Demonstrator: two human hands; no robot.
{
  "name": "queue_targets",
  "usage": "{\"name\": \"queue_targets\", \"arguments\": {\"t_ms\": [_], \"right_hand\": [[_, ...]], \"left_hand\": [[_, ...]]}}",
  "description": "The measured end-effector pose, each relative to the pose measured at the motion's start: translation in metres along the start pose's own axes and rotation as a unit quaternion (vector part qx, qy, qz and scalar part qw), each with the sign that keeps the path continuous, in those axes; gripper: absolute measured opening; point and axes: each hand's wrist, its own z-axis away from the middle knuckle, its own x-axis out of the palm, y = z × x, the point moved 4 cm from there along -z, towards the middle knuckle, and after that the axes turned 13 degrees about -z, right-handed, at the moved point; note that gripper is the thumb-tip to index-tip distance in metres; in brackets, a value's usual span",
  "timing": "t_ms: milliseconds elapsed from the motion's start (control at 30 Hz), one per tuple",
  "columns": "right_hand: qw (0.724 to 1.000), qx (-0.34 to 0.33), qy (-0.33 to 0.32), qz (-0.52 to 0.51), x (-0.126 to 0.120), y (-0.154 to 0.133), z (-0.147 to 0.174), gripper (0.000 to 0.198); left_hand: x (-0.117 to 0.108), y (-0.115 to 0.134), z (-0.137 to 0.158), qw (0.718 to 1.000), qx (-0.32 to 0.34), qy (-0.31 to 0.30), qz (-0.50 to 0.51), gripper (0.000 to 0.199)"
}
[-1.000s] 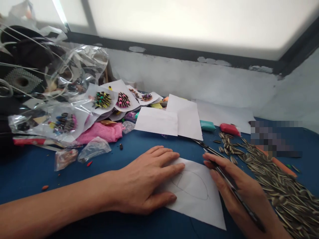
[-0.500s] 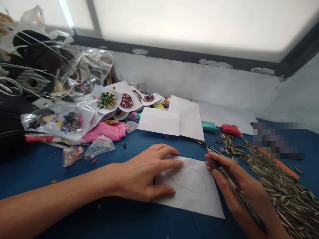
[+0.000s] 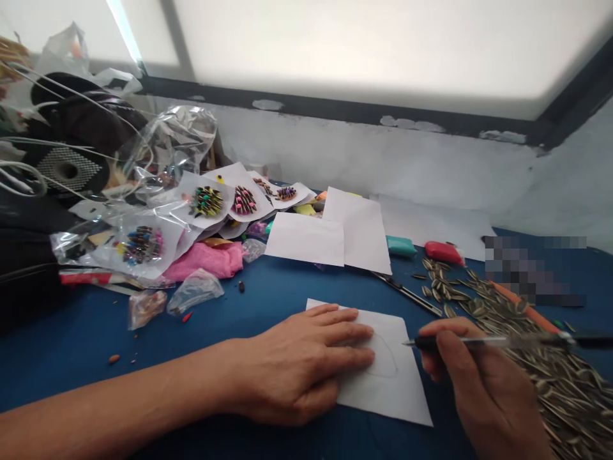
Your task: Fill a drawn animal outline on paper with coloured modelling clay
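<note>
My left hand (image 3: 306, 364) lies flat with fingers stretched out on a white sheet of paper (image 3: 412, 402), covering its left part. On the sheet a thin drawn outline (image 3: 393, 358), rounded and tapering, shows to the right of my fingertips; the rest is hidden under them. My right hand (image 3: 488, 390) grips a black pen (image 3: 483, 342) between thumb and fingers. The pen lies almost level, its tip pointing left, close to the paper's right edge. Whether the tip touches the sheet I cannot tell.
Striped sunflower seeds (image 3: 569, 396) are heaped at right, beside an orange stick (image 3: 517, 303). A utility knife (image 3: 412, 297) lies behind the paper. Farther back are blank sheets (image 3: 359, 230), teal (image 3: 401, 246) and red packets (image 3: 444, 252), and seed-decorated papers (image 3: 208, 201). Plastic bags (image 3: 196, 291) sit at left.
My left hand has slid right and nearer across the paper, covering more of the drawing. My right hand has turned the pen from steeply slanted to nearly level, its tip now beside the sheet.
</note>
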Motion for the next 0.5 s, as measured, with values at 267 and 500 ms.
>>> {"name": "queue_targets", "arguments": {"t_ms": [267, 500], "right_hand": [[0.997, 0.048, -0.009, -0.061, 0.0038, 0.0032, 0.0033, 0.036], [0.998, 0.008, -0.025, -0.05, 0.0079, -0.0062, 0.0041, 0.03]], "left_hand": [[0.0083, 0.003, -0.0063, 0.999, -0.014, -0.005, -0.044, 0.066], [-0.0006, -0.0014, -0.0094, 0.997, 0.019, -0.019, -0.068, 0.051]]}}
